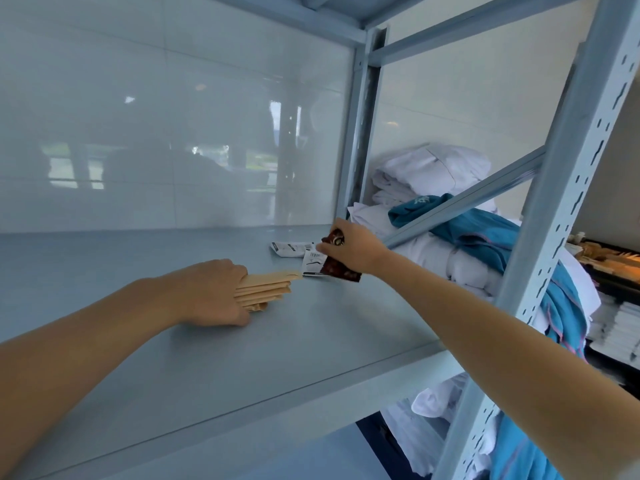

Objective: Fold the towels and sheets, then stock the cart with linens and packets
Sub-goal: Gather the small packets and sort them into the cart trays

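Note:
My left hand (211, 292) grips a fanned stack of tan paper packets (268, 289) low over the pale blue shelf (207, 368). My right hand (349, 249) pinches dark red and white sachets (332, 268) at the back right of the shelf. One more white sachet (289, 249) lies flat on the shelf just behind them. Beyond the shelf's right end sits a pile of white linens (436, 174) with a teal towel (485, 233) draped over it.
Grey-blue metal uprights (568, 216) and a diagonal brace (467, 206) frame the shelf's right side. A glossy white wall panel (173, 116) closes the back. More white and teal cloth (509, 452) lies lower right. Stacked white items (620, 330) sit at far right.

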Available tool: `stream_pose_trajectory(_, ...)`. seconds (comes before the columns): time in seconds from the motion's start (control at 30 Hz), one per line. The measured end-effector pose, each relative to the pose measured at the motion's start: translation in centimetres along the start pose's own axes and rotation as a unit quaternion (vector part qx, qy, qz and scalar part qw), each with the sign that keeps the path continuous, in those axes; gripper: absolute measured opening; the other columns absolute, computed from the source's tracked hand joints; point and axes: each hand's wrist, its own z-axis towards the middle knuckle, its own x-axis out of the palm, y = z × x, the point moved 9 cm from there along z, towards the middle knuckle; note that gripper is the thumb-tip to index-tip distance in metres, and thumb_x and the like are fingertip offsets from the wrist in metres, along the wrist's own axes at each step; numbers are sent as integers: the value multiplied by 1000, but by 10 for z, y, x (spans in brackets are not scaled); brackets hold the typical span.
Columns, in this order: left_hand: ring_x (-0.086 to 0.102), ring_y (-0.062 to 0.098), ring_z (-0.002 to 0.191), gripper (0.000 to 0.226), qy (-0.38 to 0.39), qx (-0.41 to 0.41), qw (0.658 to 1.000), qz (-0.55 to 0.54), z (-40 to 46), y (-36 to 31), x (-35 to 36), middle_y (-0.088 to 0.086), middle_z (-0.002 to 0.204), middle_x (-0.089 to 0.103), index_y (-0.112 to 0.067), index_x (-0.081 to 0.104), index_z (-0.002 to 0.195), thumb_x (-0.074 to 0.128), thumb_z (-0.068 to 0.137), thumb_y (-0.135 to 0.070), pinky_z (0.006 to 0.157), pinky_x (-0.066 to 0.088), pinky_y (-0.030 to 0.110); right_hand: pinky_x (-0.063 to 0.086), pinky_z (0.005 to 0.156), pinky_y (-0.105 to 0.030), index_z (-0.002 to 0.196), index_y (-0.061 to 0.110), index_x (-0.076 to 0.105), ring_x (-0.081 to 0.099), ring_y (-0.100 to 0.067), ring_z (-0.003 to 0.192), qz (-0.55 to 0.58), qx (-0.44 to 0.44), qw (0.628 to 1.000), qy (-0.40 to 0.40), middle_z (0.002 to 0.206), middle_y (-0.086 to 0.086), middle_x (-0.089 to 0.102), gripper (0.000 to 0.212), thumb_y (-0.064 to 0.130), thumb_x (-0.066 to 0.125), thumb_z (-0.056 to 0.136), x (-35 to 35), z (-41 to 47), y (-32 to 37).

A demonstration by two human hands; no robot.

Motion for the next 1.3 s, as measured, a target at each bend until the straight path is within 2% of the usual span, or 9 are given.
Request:
stream_pose_trajectory(0.07, 56, 11, 84, 48, -3, -11, 1000, 2, 0, 9, -2, -6, 97, 51, -27, 54, 99, 57, 64, -60, 78, 52, 36, 51, 63, -30, 104, 24, 51, 61, -15, 80, -16, 22, 1000, 6, 88, 5, 61, 40, 59, 66, 89, 9, 26, -2)
stream_pose_trajectory(0.13, 56, 11, 85, 45, -10, -13, 1000, 5, 1, 15, -2, -6, 97, 51, -27, 54, 100, 60, 69, -59, 79, 52, 35, 56, 78, -39, 110, 21, 50, 63, -23, 89, -47, 37, 998, 27, 97, -1, 63, 46, 60, 65, 90, 25, 46, -6)
stream_pose_trajectory(0.23, 55, 9, 85, 42, -16, -10, 1000, 5, 4, 19, 0, -8, 97, 50, -29, 53, 102, 63, 74, -59, 78, 51, 33, 52, 90, -42, 117, 17, 50, 59, -28, 100, -82, 48, 993, 67, 114, -8, 63, 53, 63, 61, 93, 59, 59, -16)
stream_pose_trajectory(0.37, 54, 9, 84, 49, -14, -15, 1000, 4, 7, 21, 2, -9, 96, 49, -31, 51, 98, 54, 63, -66, 76, 50, 34, 39, 105, -51, 136, 18, 50, 46, -36, 130, -150, 48, 983, 93, 138, -14, 49, 68, 71, 43, 95, 84, 61, -30)
stream_pose_trajectory(0.5, 55, 9, 83, 50, -23, -19, 1000, 2, 8, 22, 3, -9, 96, 49, -31, 52, 98, 54, 63, -67, 79, 52, 36, 47, 95, -44, 119, 15, 56, 55, -35, 114, -128, 27, 989, 71, 119, -14, 55, 59, 67, 45, 95, 83, 58, -26)
stream_pose_trajectory(0.67, 55, 9, 82, 49, -23, -18, 1000, 1, 8, 21, 3, -8, 95, 50, -31, 52, 97, 54, 62, -66, 76, 52, 35, 49, 93, -45, 109, 18, 51, 56, -31, 106, -113, 47, 990, 68, 113, -10, 56, 48, 63, 50, 91, 77, 47, -26)
stream_pose_trajectory(0.97, 56, 12, 83, 48, -19, -23, 1000, 7, 7, 27, 2, -6, 93, 52, -31, 50, 100, 55, 64, -62, 74, 52, 34, 48, 65, -36, 88, 21, 49, 58, -21, 77, -81, 11, 996, 21, 86, 0, 59, 37, 56, 58, 85, 62, 47, -9)
stream_pose_trajectory(1.13, 56, 12, 84, 49, -23, -14, 1000, 2, 9, 28, 2, -6, 95, 51, -30, 50, 104, 58, 67, -62, 76, 53, 35, 51, 69, -38, 93, 17, 51, 59, -21, 77, -43, 9, 999, -15, 84, -2, 62, 37, 53, 59, 87, 38, 72, 2)
stream_pose_trajectory(1.3, 53, 7, 84, 49, -28, -8, 999, -18, 13, 31, 5, -9, 97, 49, -33, 50, 104, 57, 67, -64, 67, 43, 27, 44, 64, -34, 95, 14, 50, 54, -21, 74, -3, 38, 999, 1, 89, -4, 59, 38, 49, 61, 92, 45, 114, 13)
